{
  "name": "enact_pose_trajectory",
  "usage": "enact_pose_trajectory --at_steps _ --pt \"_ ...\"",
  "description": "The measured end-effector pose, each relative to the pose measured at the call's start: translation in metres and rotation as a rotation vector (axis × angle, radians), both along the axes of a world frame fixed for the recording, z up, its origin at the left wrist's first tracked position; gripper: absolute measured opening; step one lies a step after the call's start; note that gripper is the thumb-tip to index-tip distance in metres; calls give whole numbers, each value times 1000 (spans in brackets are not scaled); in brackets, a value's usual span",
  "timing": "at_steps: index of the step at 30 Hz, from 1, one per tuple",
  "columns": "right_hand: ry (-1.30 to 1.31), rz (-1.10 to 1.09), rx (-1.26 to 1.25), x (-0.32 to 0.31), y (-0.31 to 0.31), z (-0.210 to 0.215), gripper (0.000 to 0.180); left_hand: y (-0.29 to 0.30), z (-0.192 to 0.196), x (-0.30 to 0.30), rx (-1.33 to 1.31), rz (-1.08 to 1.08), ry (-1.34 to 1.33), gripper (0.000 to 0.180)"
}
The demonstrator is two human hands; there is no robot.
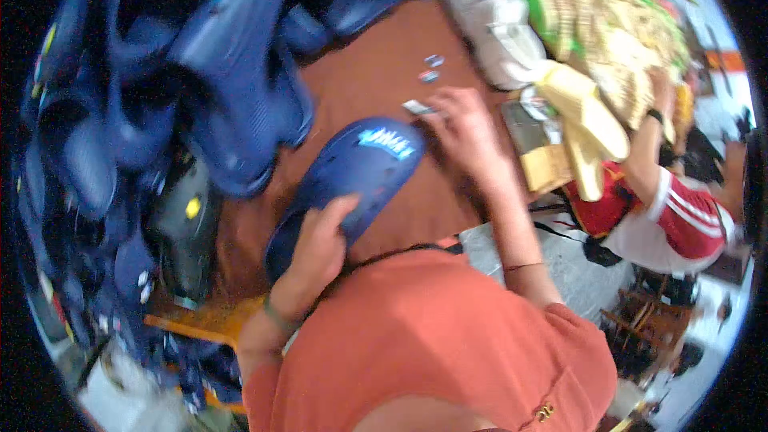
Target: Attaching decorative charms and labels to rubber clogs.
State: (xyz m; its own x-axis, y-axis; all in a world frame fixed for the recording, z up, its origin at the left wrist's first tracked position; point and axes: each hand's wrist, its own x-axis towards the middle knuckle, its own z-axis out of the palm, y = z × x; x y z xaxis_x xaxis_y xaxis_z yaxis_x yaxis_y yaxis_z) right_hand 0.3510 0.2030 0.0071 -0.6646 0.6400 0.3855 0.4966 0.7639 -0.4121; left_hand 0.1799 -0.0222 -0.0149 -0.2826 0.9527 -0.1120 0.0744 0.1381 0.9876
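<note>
Head view shows brown cloth (368,72) beneath the blue clog (350,166) — likely light, springy, best held by its sidewall, where the left hand (320,246) grips it — and, beside its toe, the right hand (466,130), fingertips at a small pale tag (414,107), pinch unclear.

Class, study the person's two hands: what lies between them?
In the head view, much of the blue clog lies between the left hand and right hand, with brown cloth showing beside it.

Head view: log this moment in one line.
left hand: holding blue shoe | right hand: at small white piece, grip unclear | surface: brown cloth | left side: other blue shoes
</note>
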Motion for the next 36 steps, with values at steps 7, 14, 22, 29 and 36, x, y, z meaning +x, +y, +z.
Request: enact_pose_trajectory --at_steps 7,14,22,29,36 --pt "-56 218 -56 -32 -35 9 32 16 43 5 -267 241 -772 23" --pt "-110 223 -87 -42 -40 26 21 -1 29 -5 126 -159 496 32" --pt "-98 325 -64 -27 -35 16 25 16 35 16 -124 -83 -578 29" --pt "233 636 -115 -10 -43 -8 30 13 23 10 -179 -217 -578 37" --pt "-39 745 -609 -51 -17 37 18 11 25 34 96 -101 -456 11"
